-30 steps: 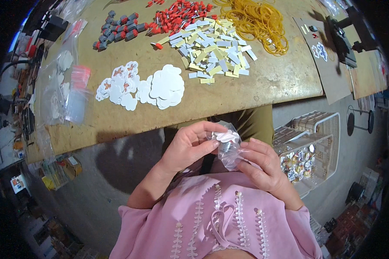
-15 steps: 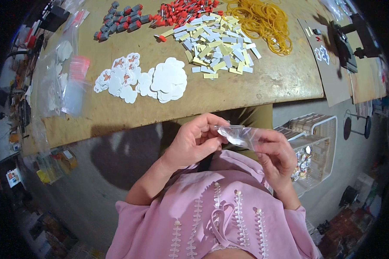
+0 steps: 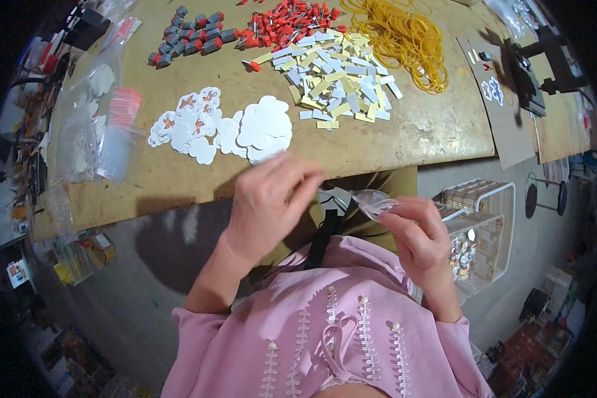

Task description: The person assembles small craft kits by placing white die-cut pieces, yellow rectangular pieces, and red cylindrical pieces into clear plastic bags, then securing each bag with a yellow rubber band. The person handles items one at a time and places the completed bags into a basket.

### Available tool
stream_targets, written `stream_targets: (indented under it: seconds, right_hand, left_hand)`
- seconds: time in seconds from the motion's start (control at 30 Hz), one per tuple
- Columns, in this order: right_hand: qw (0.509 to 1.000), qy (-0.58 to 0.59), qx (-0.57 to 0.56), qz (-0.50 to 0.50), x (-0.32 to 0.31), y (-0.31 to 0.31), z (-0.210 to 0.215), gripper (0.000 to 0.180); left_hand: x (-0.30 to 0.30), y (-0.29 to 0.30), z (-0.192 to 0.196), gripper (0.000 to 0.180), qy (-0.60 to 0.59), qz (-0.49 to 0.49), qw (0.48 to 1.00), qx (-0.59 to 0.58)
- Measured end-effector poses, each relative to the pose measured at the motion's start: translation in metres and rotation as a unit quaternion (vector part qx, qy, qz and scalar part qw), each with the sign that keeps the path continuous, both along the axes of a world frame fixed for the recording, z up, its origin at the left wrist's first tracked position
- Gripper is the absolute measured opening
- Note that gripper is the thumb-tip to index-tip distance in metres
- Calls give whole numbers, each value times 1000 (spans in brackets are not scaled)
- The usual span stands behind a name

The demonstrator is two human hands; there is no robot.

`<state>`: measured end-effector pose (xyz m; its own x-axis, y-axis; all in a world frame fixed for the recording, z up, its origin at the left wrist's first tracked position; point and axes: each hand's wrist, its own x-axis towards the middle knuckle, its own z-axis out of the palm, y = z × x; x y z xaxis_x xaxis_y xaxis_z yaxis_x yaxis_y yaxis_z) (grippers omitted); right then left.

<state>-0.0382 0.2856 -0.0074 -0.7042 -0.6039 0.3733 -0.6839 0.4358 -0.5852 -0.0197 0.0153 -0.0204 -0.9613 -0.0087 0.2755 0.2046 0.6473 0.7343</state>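
My right hand [image 3: 419, 232] pinches a small clear plastic bag [image 3: 373, 201] in front of my lap, just off the table's near edge. Something pale shows inside the bag, too glossy to make out. My left hand [image 3: 272, 199], slightly smeared by motion, is over the table's edge with thumb and fingers apart and nothing visible between them. Just beyond its knuckles lies a stack of white scalloped paper cutouts [image 3: 265, 126]. To the left of that stack, smaller cutouts [image 3: 187, 126] overlap, some printed with brown figures.
Across the table [image 3: 378, 149] lie grey-and-red plastic parts [image 3: 189, 36], red pieces with metal shafts [image 3: 288, 23], pale yellow and grey-white strips [image 3: 341, 79] and amber rubber bands [image 3: 404, 40]. Plastic bags [image 3: 116, 159] lie left. A black stand [image 3: 527, 79] and floor crates [image 3: 481, 225] are right.
My left hand has let go of the bag and moved left and up toward the white cutouts. My right hand still holds the bag, now more crumpled and tilted.
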Motion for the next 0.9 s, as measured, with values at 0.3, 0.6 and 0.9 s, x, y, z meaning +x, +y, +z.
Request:
stream_targets:
  seconds: [0.3,0.6,0.9]
  right_hand:
    - [999,-11,20,26,6,-6,-13,26]
    - [999,-30,22,33,4,-1,-25,26]
    - [998,-31,22,44,2,-4,-25,27]
  left_hand:
    - [-55,3,-6,17,47,3,989,-140]
    - [-44,3,3,18,-31,-13,996,-84]
    - [-73,11,-8,14,58,2,984,-168]
